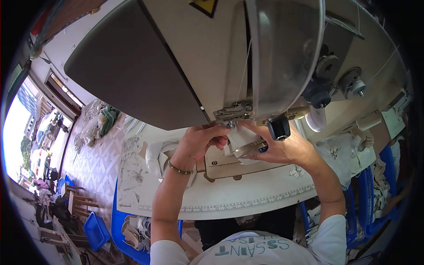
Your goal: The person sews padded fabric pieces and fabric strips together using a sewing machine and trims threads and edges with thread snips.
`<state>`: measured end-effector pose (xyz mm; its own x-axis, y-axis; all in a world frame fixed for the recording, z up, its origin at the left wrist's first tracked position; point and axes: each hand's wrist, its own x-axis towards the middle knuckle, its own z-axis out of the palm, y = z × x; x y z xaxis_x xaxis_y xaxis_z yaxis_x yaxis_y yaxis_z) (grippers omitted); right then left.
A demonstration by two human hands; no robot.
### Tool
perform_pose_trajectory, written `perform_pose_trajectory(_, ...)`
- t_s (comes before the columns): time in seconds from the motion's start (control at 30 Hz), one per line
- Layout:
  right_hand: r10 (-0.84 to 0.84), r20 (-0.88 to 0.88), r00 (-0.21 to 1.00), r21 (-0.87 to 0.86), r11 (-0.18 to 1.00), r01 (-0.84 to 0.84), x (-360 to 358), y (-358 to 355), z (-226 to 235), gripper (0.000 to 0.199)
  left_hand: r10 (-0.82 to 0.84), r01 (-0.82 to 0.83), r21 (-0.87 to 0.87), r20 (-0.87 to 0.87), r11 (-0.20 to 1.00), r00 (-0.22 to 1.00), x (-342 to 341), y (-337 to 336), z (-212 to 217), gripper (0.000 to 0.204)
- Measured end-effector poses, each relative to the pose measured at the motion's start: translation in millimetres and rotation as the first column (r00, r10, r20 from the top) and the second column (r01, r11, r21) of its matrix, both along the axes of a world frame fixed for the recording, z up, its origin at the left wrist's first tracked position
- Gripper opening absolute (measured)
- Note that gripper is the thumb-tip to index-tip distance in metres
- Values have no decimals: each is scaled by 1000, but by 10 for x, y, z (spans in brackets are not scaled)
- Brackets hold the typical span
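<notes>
A white piece [240, 136] lies under the needle area of a large beige sewing machine [205, 53]. At that piece's left edge, my left hand [204, 140] has its thumb and index finger pinched close to the presser foot [230, 124], the other fingers curled in. My right hand [282, 145] is on the right side of the piece, its index finger reaching behind it. Small metal thread snips [248, 150] with a blue part rest in the right palm, blades toward the left. The machine head hides some of the fingertips.
White curved pieces [158, 159] lie left of my left wrist on the white table [229, 201], which has a ruler along its front edge. Clear plastic bags [338, 152] sit at the right. Blue baskets with cut pieces [137, 232] stand below the table. Dark knobs [318, 90] jut from the machine.
</notes>
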<state>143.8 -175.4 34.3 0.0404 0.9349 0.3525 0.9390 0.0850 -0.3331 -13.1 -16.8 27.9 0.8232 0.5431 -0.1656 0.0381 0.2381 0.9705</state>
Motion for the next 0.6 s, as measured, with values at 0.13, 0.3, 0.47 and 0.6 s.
perform_pose_trajectory(0.13, 32, 21, 999, 122, 992, -34, -63, -37, -141, 52, 20, -20, -30, 9, 999, 1000, -14, 3, -40, 13)
perform_pose_trajectory(0.3, 24, 69, 997, 175, 984, -36, -78, -5, -190, 54, 21, -20, -33, 21, 999, 1000, -10, 12, -28, 12)
perform_pose_trajectory(0.47, -21, -3, 1000, -13, 1000, 21, -70, 9, -164, 65, 25, -25, -37, 11, 999, 1000, -11, 0, -19, 11)
perform_pose_trajectory(0.6, 57, 91, 994, 216, 973, -75, -17, 26, -185, 57, 91, -91, -22, -11, 996, 996, -2, -44, -26, 8)
